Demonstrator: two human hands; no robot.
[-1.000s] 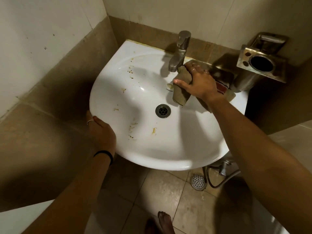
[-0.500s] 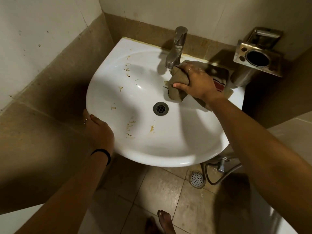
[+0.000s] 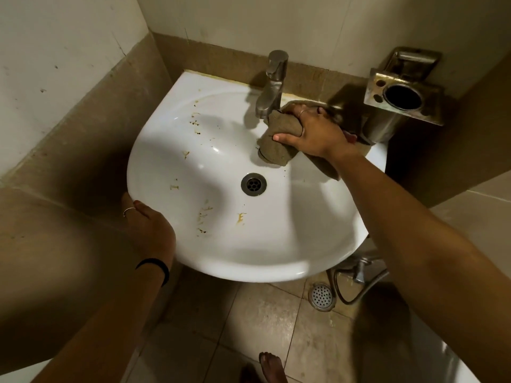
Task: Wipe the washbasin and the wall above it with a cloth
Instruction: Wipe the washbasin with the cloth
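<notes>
**Cloth at the back of the basin, under the tap**

We have the brown cloth (image 3: pixel 279 143) bunched on the washbasin (image 3: pixel 276 244) at its back edge, pressed onto the white slope just below the tap (image 3: pixel 272 84) and above the drain (image 3: pixel 253 184). Part of it trails off toward the basin's back right corner. Our right hand (image 3: pixel 315 134) is clamped over the cloth — thumb on the front fold, fingers curled over the top beside the tap base. Our left hand (image 3: pixel 150 228) grips the basin's front left rim, fingers wrapped under the edge; there is a ring on one finger and a black band on the wrist. Yellow-brown stains (image 3: pixel 206 217) dot the left half of the bowl, from the back left down to the front — untouched by the cloth. A metal holder (image 3: pixel 402 99) sits on the wall past the back right corner. On the floor below, a round drain cover (image 3: pixel 322 295), a hose (image 3: pixel 356 288) and a bare foot (image 3: pixel 272 366).
</notes>
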